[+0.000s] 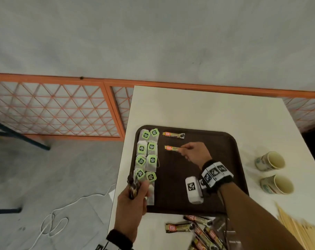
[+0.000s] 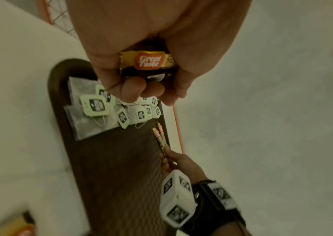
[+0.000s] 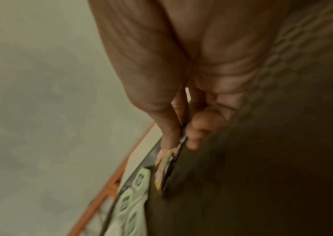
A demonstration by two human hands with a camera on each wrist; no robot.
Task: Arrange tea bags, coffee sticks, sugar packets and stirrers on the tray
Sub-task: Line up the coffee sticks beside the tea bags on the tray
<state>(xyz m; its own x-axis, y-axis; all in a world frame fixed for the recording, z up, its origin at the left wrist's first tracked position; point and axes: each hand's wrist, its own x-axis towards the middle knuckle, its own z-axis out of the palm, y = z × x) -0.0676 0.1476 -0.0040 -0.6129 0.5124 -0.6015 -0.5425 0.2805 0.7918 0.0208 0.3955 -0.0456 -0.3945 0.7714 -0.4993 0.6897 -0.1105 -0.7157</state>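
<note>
A dark brown tray (image 1: 198,204) lies on the white table (image 1: 198,109). Several tea bags (image 1: 147,156) with green tags fill two columns along its left side. One coffee stick (image 1: 173,135) lies at the tray's far edge. My right hand (image 1: 191,151) pinches a second coffee stick (image 1: 171,148) just below it, low over the tray; the right wrist view shows thumb and fingers on that stick (image 3: 169,161). My left hand (image 1: 135,193) grips a bundle of coffee sticks (image 2: 151,63) over the tray's near left corner.
More coffee sticks (image 1: 194,230) lie loose on the table near the tray's front edge. Wooden stirrers (image 1: 295,228) lie at the near right. Two paper cups (image 1: 272,172) lie on their sides right of the tray. An orange lattice fence (image 1: 54,109) stands behind.
</note>
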